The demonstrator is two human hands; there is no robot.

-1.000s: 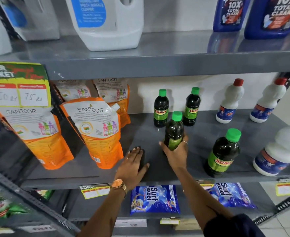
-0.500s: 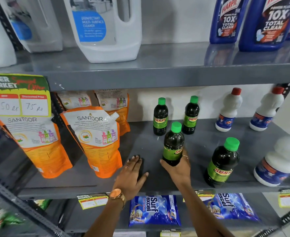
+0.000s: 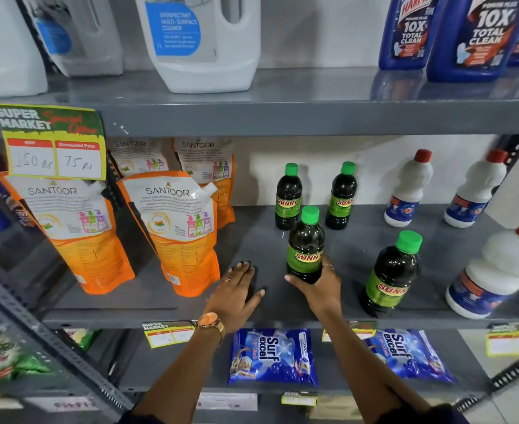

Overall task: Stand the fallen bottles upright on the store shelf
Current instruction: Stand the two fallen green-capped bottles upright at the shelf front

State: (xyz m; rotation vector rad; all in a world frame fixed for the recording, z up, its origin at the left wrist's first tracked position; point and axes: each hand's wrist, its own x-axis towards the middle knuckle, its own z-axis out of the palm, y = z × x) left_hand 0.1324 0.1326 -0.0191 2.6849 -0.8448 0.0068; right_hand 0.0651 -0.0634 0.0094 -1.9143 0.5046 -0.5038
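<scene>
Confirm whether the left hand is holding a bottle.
No: the left hand lies flat and empty on the shelf, while the right hand grips the Sunny bottle.

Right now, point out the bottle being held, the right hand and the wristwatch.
Held bottle [image 3: 304,258]: head view, on its green label.
Right hand [image 3: 321,289]: head view, back of the hand, wrapped round the bottle's base.
Wristwatch [image 3: 208,320]: head view, on its face, left wrist.

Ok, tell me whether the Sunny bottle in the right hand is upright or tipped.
Upright: the held Sunny bottle has its green cap on top, with the right hand wrapped around its base.
</scene>
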